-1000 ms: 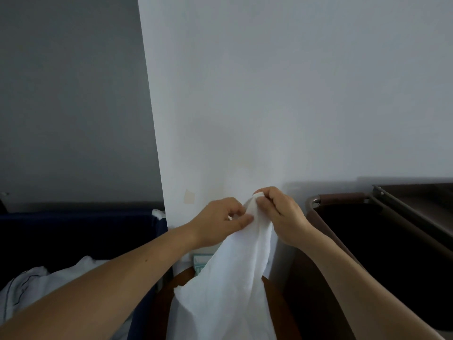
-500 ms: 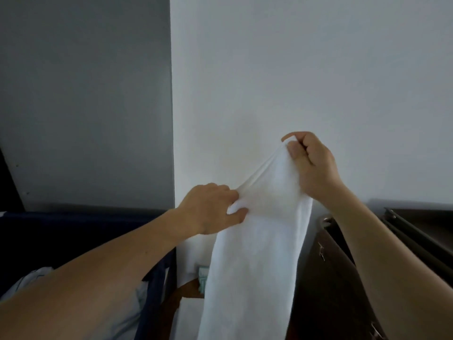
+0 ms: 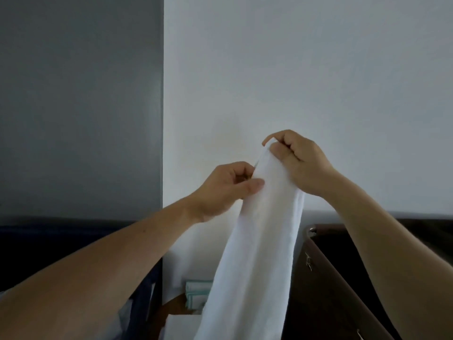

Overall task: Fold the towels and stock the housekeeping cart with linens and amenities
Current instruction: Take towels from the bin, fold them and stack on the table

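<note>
The towel (image 3: 259, 241) hangs, long axis vertical, just left of the brown bin (image 3: 316, 244) rim. The right hand (image 3: 299, 163) pinches its top corner above the bin; the left hand (image 3: 225, 190) pinches the same edge, lower and farther left. Likely next: draw the 2 hands apart along that edge.

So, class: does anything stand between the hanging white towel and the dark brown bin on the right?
Nothing visible does. The left hand and right hand pinch the top of the white towel. It hangs just left of the dark brown bin, and no object shows between them.
</note>
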